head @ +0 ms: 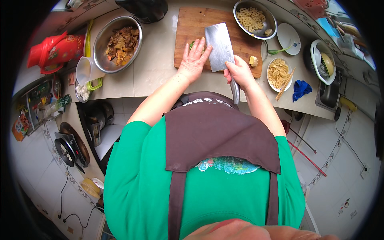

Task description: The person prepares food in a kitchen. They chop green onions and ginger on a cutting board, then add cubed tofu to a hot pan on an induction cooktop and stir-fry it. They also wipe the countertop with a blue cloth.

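Observation:
My right hand (241,72) grips the handle of a Chinese cleaver (220,48), its broad steel blade tilted above a wooden cutting board (207,18). My left hand (193,61) lies palm down over the board's left part, fingers extended and slightly apart, beside the blade. Some chopped green pieces (191,45) show at its fingers; the rest under the hand is hidden. Whether the fingers touch the blade, I cannot tell. A piece of peeled ginger (253,61) sits near the board's right edge.
Steel bowls hold browned chunks (123,45) and sliced lotus root (250,19). At right are a smaller lotus bowl (278,73) with chopsticks (285,85), a scallion (279,51) on a plate (289,34), and a blue cloth (301,90). A red thermos (57,51) lies left.

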### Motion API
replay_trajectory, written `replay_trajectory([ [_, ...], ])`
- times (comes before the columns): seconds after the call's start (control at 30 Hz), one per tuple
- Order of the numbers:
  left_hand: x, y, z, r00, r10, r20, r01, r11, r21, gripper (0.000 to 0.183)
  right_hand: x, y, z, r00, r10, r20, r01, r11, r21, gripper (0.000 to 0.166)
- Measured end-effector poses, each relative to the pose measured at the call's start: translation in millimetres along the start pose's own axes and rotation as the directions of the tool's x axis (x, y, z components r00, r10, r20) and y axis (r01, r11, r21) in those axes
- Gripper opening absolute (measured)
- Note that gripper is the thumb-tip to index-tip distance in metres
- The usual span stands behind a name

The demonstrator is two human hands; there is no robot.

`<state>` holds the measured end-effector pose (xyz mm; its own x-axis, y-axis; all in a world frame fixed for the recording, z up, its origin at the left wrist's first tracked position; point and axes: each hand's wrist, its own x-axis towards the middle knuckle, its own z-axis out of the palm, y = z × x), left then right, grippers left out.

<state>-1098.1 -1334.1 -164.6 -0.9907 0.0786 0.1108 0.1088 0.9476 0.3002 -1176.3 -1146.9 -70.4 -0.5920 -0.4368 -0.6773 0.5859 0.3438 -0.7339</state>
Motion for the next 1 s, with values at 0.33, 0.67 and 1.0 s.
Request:
replay_trajectory([
  [0.33,-19.5,-26.5,-36.7,0.974,-0.208,-0.093,0.18,0.953,-0.245,0.093,-31.1,32.2,-12.4,0.759,-0.635,0.144,0.426,0.317,-0.847,0.04],
  [0.67,5.3,22.1,-34.9,0.963,0.224,0.147,-0.214,0.974,-0.079,0.078,-53.3,27.5,13.2,0.704,-0.58,0.409,0.483,-0.031,-0.875,0.043],
  [1.0,-12.0,-26.6,-40.1,0.969,-0.224,0.103,0.214,0.971,0.104,0.062,-35.1,57.0,-16.9,0.633,-0.766,0.111,0.351,0.156,-0.923,0.043],
])
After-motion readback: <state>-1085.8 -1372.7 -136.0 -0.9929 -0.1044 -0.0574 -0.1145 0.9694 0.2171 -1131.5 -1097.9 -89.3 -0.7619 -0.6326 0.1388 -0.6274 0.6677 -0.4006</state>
